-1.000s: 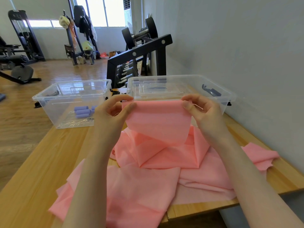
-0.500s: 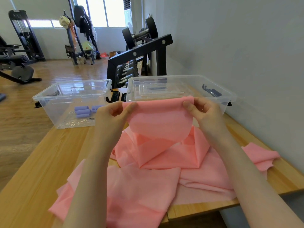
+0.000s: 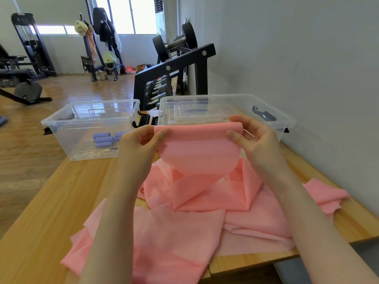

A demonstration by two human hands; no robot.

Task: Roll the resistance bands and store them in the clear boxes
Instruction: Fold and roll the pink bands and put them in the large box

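Observation:
A long pink resistance band (image 3: 196, 203) lies crumpled across the wooden table (image 3: 53, 203). Its near end is lifted above the pile, folded over at the top. My left hand (image 3: 141, 142) pinches the left side of that fold and my right hand (image 3: 252, 138) pinches the right side. Behind my hands stand two clear boxes. The left box (image 3: 67, 119) holds rolled purple bands (image 3: 103, 139). The right box (image 3: 274, 117) holds only a clear lid lying inside.
A grey wall runs close along the table's right side. A black dumbbell rack (image 3: 174, 66) stands behind the boxes. Gym machines and a coat stand sit far back on the wooden floor at left. The band hangs over the table's near edge.
The top edge of the band has been turned over a little further between my fingers, and the fold now sits slightly higher. The pile on the table has not shifted.

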